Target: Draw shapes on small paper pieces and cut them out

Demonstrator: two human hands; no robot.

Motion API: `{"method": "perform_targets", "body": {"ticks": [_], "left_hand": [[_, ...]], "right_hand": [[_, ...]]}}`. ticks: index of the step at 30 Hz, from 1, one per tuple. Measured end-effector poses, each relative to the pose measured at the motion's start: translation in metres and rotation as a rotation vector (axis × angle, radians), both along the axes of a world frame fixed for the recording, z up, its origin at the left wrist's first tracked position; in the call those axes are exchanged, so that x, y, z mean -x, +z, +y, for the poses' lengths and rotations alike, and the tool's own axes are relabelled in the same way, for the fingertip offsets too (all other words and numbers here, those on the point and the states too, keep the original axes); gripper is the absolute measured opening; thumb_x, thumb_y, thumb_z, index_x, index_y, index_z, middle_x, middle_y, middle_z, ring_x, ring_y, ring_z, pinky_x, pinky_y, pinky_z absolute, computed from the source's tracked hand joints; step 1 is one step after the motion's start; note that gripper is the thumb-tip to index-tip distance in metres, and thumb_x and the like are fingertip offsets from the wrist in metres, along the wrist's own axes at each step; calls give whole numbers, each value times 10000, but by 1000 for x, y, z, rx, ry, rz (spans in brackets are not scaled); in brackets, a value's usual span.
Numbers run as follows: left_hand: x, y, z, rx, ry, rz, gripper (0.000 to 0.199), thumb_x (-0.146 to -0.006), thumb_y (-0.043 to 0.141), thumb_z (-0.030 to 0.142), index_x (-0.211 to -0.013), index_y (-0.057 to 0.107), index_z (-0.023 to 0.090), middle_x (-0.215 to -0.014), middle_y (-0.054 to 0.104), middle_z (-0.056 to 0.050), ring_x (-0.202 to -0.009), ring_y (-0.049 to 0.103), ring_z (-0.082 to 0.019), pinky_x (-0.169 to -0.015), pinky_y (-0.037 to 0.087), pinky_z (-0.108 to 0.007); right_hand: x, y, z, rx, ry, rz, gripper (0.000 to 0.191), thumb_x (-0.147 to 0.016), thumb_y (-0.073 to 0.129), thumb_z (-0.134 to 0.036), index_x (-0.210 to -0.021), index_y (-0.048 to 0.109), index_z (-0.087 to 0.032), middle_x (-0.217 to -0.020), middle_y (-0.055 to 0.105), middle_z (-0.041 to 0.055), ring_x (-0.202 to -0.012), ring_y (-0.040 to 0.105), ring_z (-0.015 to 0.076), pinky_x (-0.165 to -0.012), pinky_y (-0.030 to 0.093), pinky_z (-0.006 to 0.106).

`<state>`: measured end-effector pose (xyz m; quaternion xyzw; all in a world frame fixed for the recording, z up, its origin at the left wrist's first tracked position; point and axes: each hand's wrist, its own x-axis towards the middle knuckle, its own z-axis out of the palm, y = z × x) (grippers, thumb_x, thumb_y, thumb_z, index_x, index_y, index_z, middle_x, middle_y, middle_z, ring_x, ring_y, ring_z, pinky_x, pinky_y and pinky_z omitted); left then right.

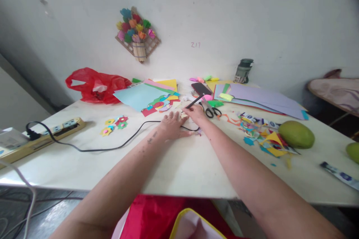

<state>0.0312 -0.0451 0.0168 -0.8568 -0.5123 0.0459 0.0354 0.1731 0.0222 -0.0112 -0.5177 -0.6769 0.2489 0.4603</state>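
Observation:
My right hand (195,115) is closed round a slim black pen (195,101), which slants up and to the right. Beside it, my left hand (173,125) lies spread on the table over a small pale piece (185,105) that the fingers partly hide. A black cord (134,134) runs under or past the left hand and curves below the right one. Black-handled scissors (212,112) lie just right of my right hand. Cut paper shapes (159,105) in several colours are heaped beyond my left fingers. Small paper flowers (114,125) lie farther left.
A power strip (63,130) with a plug sits at left, near a red plastic bag (98,86). Coloured sheets (260,99), a phone (201,89) and a dark bottle (243,71) stand behind. Paper scraps (270,143) and a green mango (296,134) lie at right.

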Motion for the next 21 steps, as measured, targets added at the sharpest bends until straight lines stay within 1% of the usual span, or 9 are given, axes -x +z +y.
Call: {"method": "perform_targets", "body": {"ticks": [5, 10, 15, 18, 21], "left_hand": [[1, 0, 0, -17, -1, 2, 852, -744, 223, 792, -1430, 282, 291, -1456, 309, -124, -1298, 284, -365, -995, 284, -510], [1, 2, 0, -3, -4, -13, 866, -736, 212, 799, -1428, 293, 285, -1452, 311, -132, -1294, 285, -372, -992, 278, -525], [1, 2, 3, 28, 7, -36, 873, -726, 210, 808, -1427, 293, 295, -1472, 286, -129, -1326, 227, -390, -1018, 198, -581], [1, 1, 4, 35, 8, -52, 864, -724, 226, 807, -1425, 292, 307, -1468, 298, -121, -1328, 224, -387, -1023, 174, -595], [3, 1, 3, 25, -3, -61, 850, -730, 236, 801, -1421, 301, 311, -1457, 312, -123, -1317, 239, -385, -1018, 180, -595]], "right_hand": [[-3, 1, -1, -2, -27, -65, 230, -761, 630, -378, -818, 698, -166, -669, 698, 39, -635, 644, 159, -595, 480, 235], [-4, -2, 1, -30, -48, -75, 222, -756, 638, -389, -802, 693, -180, -709, 708, 40, -689, 654, 165, -635, 487, 238], [-4, -3, 0, -51, -8, -68, 211, -769, 629, -375, -802, 694, -176, -745, 714, 53, -694, 653, 167, -652, 488, 248], [-4, -1, -1, -58, -17, -112, 197, -757, 645, -363, -778, 696, -174, -755, 712, 55, -724, 652, 170, -696, 486, 257], [-4, 0, -2, -68, -19, -155, 181, -755, 648, -351, -761, 694, -176, -756, 708, 47, -750, 647, 167, -731, 478, 260]]}}
